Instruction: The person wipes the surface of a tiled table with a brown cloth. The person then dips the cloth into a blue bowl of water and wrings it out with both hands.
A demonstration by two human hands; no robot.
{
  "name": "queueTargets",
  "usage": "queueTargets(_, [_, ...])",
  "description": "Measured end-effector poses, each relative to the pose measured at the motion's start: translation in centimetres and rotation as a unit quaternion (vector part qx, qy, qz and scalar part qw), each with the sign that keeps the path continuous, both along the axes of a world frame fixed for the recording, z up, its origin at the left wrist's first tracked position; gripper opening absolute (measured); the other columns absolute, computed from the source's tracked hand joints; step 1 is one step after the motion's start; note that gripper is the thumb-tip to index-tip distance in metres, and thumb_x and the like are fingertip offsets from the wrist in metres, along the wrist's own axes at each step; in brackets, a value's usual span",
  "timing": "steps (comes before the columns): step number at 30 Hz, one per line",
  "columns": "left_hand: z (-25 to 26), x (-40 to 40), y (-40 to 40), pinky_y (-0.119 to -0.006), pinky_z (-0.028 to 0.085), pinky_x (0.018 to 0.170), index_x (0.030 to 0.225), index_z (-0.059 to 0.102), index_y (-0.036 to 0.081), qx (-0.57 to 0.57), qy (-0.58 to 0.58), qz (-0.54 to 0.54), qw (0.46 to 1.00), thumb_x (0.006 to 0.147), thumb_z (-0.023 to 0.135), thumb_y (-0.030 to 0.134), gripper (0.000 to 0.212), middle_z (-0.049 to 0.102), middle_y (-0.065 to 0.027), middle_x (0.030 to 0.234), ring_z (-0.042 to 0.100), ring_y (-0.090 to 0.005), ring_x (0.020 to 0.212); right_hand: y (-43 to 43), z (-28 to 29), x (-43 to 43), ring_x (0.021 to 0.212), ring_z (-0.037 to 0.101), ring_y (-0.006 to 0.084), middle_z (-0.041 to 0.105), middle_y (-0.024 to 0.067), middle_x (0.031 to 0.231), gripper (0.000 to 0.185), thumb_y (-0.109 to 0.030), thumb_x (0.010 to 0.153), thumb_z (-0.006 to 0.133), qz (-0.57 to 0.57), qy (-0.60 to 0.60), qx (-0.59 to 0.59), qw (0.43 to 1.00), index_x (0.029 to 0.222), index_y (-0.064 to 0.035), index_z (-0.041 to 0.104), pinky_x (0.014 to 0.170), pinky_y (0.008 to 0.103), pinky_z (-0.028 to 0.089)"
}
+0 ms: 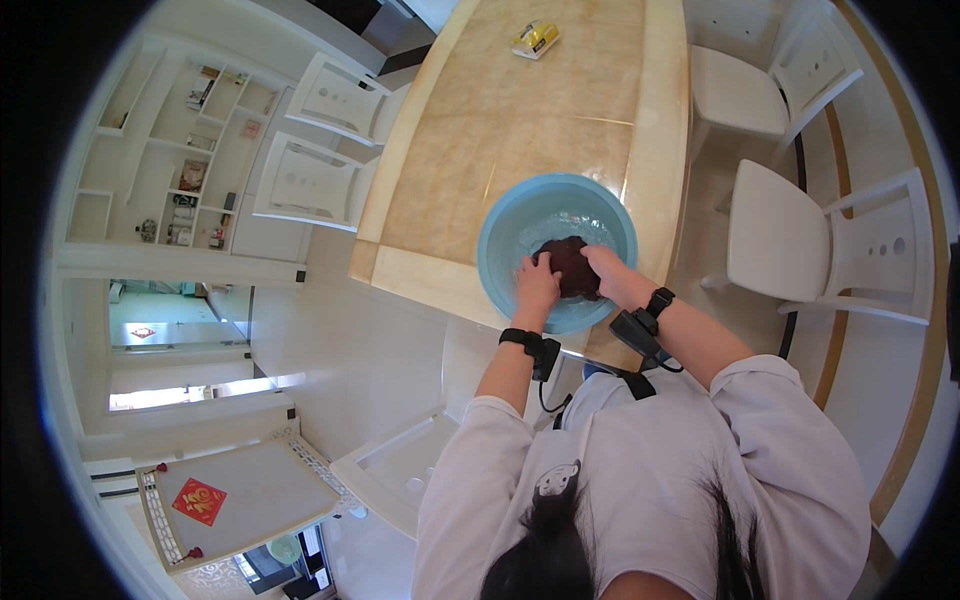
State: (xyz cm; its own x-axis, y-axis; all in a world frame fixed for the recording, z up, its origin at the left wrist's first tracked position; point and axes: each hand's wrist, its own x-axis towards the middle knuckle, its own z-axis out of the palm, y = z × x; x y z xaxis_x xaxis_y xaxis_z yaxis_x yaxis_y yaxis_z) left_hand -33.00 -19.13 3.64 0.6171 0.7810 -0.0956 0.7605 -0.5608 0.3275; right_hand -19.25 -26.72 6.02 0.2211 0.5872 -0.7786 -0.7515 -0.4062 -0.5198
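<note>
A round light-blue plastic basin [495, 225] with water in it stands at the near end of the table. In the basin lies a wet, dark brown cloth [574, 266], bunched up between my two hands. My left hand [538, 285] grips the left side of the cloth with bent fingers. On the right, my right hand [606, 271] has hold of the cloth's upper right edge, its fingertips partly hidden. Each wrist wears a black strap with a small black device and a cable.
The basin rests on a beige marble-look table [517, 142]. A yellow and white soft packet [535, 39] lies at the far end. White chairs stand on the left [311, 180] and on the right [780, 232]; another white chair [405, 465] is near my left elbow.
</note>
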Motion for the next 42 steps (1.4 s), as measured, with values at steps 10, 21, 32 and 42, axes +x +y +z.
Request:
queueTargets(10, [-0.7, -0.2, 0.8, -0.037, 0.051, 0.075, 0.104, 0.059, 0.002, -0.218, -0.177, 0.084, 0.956, 0.082, 0.076, 0.026, 0.037, 0.066, -0.0184, 0.093, 0.065, -0.0301, 0.082, 0.4, -1.0, 0.8, 0.113, 0.055, 0.0340, 0.060, 0.0118, 0.121, 0.038, -0.035, 0.098, 0.042, 0.053, -0.018, -0.058, 0.997, 0.123, -0.0088, 0.052, 0.091, 0.0644, 0.040])
queueTargets(21, [6.9, 3.8, -4.2, -0.037, 0.047, 0.060, 0.085, 0.063, 0.002, -0.060, -0.293, 0.103, 0.949, 0.087, 0.069, 0.034, 0.033, 0.064, -0.0145, 0.072, 0.063, -0.0287, 0.065, 0.2, -0.7, -0.6, 0.097, 0.065, 0.0253, 0.065, 0.0108, 0.107, 0.028, -0.030, 0.100, 0.041, -0.047, 0.186, 0.177, 0.965, 0.107, -0.0089, 0.059, 0.088, 0.0419, 0.053])
queueTargets(32, [-2.2, -0.8, 1.3, -0.041, 0.048, 0.073, 0.086, 0.062, 0.001, -0.092, -0.099, 0.117, 0.984, 0.091, 0.065, 0.034, 0.034, 0.066, -0.0160, 0.086, 0.060, -0.0314, 0.074, -0.2, -1.3, -0.2, 0.099, 0.065, 0.0245, 0.065, 0.0111, 0.112, 0.030, -0.029, 0.099, 0.046, -0.044, 0.048, 0.095, 0.993, 0.114, -0.0060, 0.056, 0.089, 0.0443, 0.052])
queueTargets(42, [6.8, 3.7, -3.8, -0.025, 0.047, 0.076, 0.102, 0.061, 0.007, -0.340, -0.443, 0.151, 0.816, 0.096, 0.061, 0.035, 0.029, 0.061, -0.0026, 0.092, 0.056, -0.0098, 0.086, 0.5, -0.2, -1.2, 0.088, 0.062, 0.0207, 0.062, 0.0084, 0.100, 0.036, -0.035, 0.097, 0.051, -0.152, 0.047, 0.182, 0.970, 0.114, -0.0035, 0.054, 0.074, 0.0361, 0.051])
